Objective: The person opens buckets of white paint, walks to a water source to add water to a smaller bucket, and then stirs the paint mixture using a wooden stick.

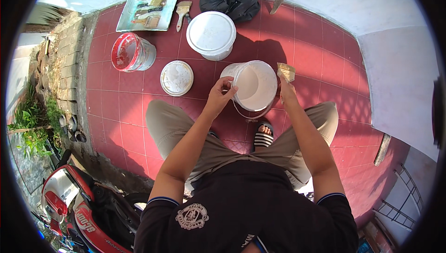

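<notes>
Between my knees stands a white paint bucket (267,79), tilted a little, with pale off-white paint (251,83) inside. My left hand (222,95) grips its rim on the left side, thumb inside the edge. On the bucket's right, my right hand (287,93) holds a paintbrush (286,72) with its pale bristles pointing up and away from me. The brush's handle is mostly hidden in my fingers. A wire bucket handle hangs down on the near side, close to my sandalled foot (264,134).
A paint-smeared round lid (177,78) lies left of the bucket. Beyond are a closed white bucket (211,32), a red-rimmed bucket (145,54), a loose brush (183,14), a tray (121,17) of tools and a black bag (231,0). A motorbike (88,206) stands at lower left.
</notes>
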The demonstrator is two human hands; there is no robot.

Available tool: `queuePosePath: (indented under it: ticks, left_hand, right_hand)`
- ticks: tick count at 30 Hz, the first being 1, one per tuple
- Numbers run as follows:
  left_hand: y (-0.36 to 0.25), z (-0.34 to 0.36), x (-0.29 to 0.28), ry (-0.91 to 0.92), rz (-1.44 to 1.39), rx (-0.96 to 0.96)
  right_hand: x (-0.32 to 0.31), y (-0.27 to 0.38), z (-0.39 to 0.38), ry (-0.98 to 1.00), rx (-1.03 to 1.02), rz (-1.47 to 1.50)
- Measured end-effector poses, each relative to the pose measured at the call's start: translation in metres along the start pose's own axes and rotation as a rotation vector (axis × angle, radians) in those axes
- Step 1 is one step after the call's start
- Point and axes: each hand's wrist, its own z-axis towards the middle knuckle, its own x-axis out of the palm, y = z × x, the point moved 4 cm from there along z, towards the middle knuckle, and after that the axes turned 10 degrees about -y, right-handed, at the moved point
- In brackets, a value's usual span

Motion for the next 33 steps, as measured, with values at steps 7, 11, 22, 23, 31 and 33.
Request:
queuePosePath:
  ticks: [7,11,22,23,31,33]
  left_hand:
    - [0.014,0.012,-0.023,-0.113,-0.097,-0.136]
    - [0.010,0.007,-0.025,-0.155,-0.116,-0.157]
    - [-0.079,-0.087,-0.039,-0.289,-0.009,-0.205]
    - [-0.093,-0.099,-0.041,-0.336,-0.014,-0.199]
    - [-0.214,-0.214,-0.043,-0.563,0.065,-0.184]
    - [-0.260,-0.242,-0.046,-0.612,0.074,-0.158]
  right_hand:
    - [0.013,0.009,-0.003,0.082,-0.127,-0.030]
    - [0.024,0.016,-0.008,0.092,-0.353,0.073]
    - [-0.026,0.086,-0.122,0.221,-0.401,0.053]
    - [-0.031,0.097,-0.135,0.226,-0.368,0.075]
    - [-0.066,0.177,-0.223,0.459,-0.436,-0.079]
    - [-0.070,0.194,-0.241,0.472,-0.504,-0.108]
